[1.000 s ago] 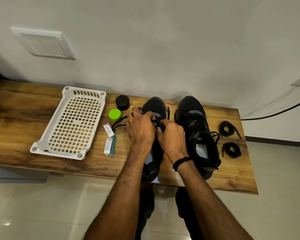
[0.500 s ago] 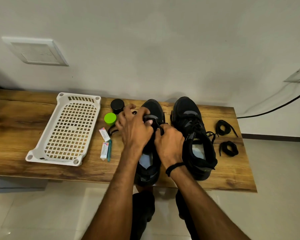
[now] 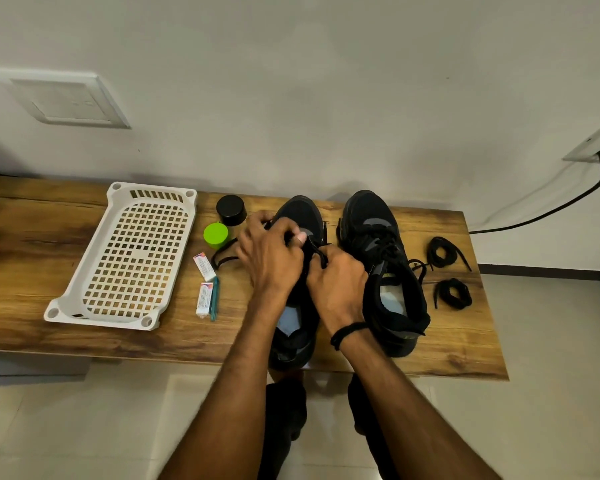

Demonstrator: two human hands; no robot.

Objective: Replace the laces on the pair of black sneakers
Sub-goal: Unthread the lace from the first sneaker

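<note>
Where the hands meet, left hand and right hand curl tight, both pinching the lace over the eyelets of the left shoe. Lace loop trails left of the grip. Right shoe just right, laced. Coiled laces farther right; tray well left. All on bench.
</note>
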